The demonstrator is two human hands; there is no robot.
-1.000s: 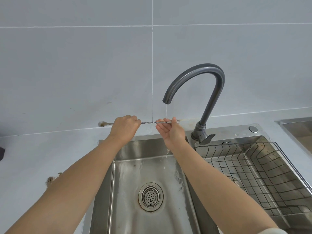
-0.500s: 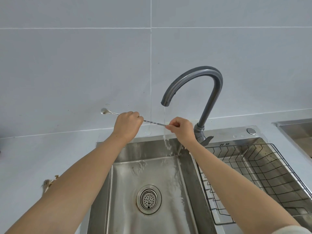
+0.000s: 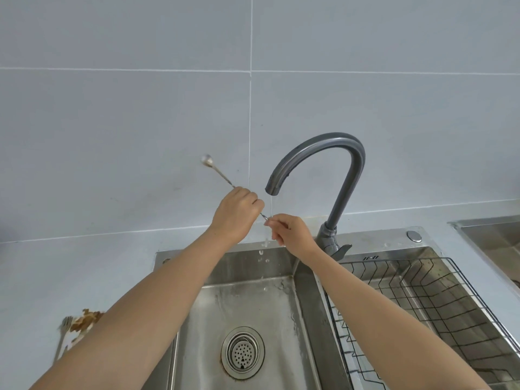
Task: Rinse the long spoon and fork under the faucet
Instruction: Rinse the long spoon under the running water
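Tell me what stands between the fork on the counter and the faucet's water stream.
The fork lies on the counter left of the sink. The left forearm crosses that path, and the long spoon, held by the left hand and right hand, sits at the stream. Nothing else visible.

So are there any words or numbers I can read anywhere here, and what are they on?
Nothing here can be read.
A small dark marking on the sink rim, beside the faucet: too small and blurred to read.
The spoon, fork and wall tiles show no writing.
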